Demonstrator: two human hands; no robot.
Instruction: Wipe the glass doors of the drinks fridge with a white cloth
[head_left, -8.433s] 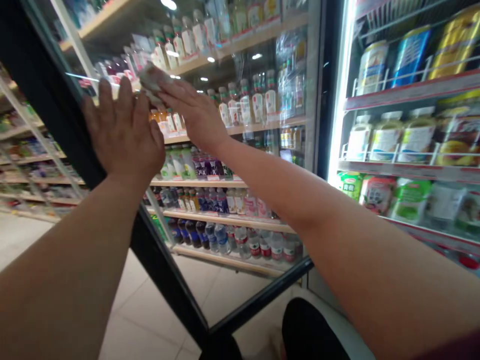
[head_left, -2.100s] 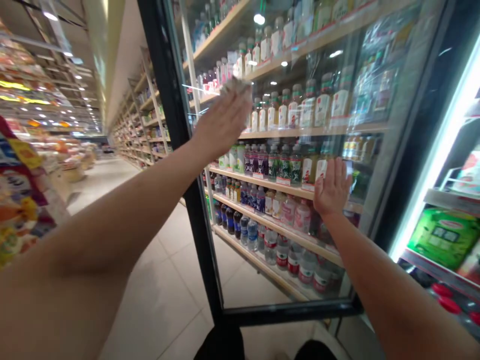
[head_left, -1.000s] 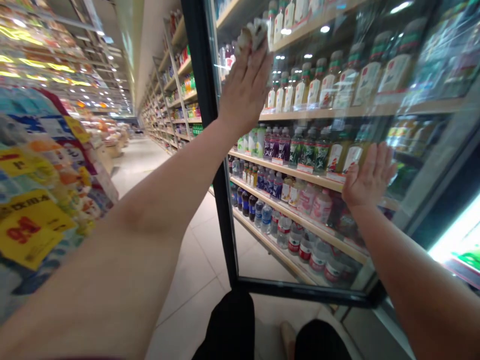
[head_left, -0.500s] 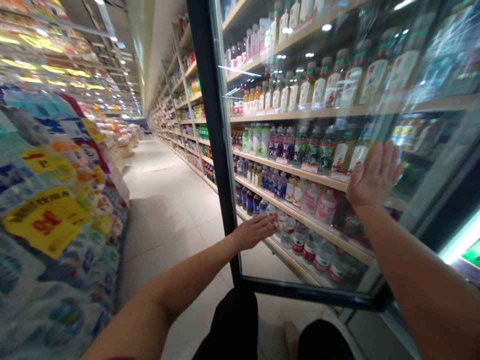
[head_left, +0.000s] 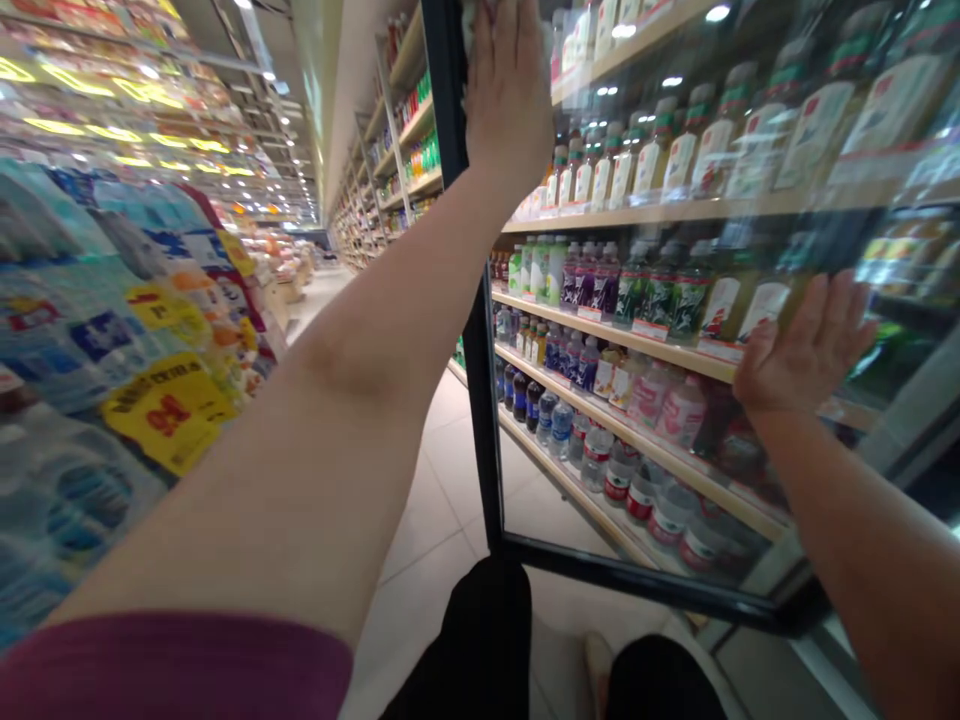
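My left hand (head_left: 508,95) is raised high against the glass door (head_left: 555,520), close to its dark upright frame (head_left: 484,400). Its fingers lie straight over a pale, crumpled cloth, of which just a white edge (head_left: 469,30) peeks out; most of it is hidden beneath the hand. Lower down on the right, my right hand (head_left: 806,340) rests flat on the same pane, fingers stretched and slightly apart, holding nothing. The door stands swung out at an angle, with its bottom rail (head_left: 645,592) just past my knees.
Behind the glass, shelves carry rows of bottled drinks (head_left: 667,290). At left stands a stack of wrapped bottle packs (head_left: 97,500) with a yellow price sign (head_left: 169,410). A tiled aisle (head_left: 431,500) runs between them, and more stocked shelves (head_left: 409,120) continue beyond the door.
My left hand has risen from low on the pane to high beside the dark frame, and its arm now crosses the view. My right hand stays flat on the glass. The view has shifted slightly left.
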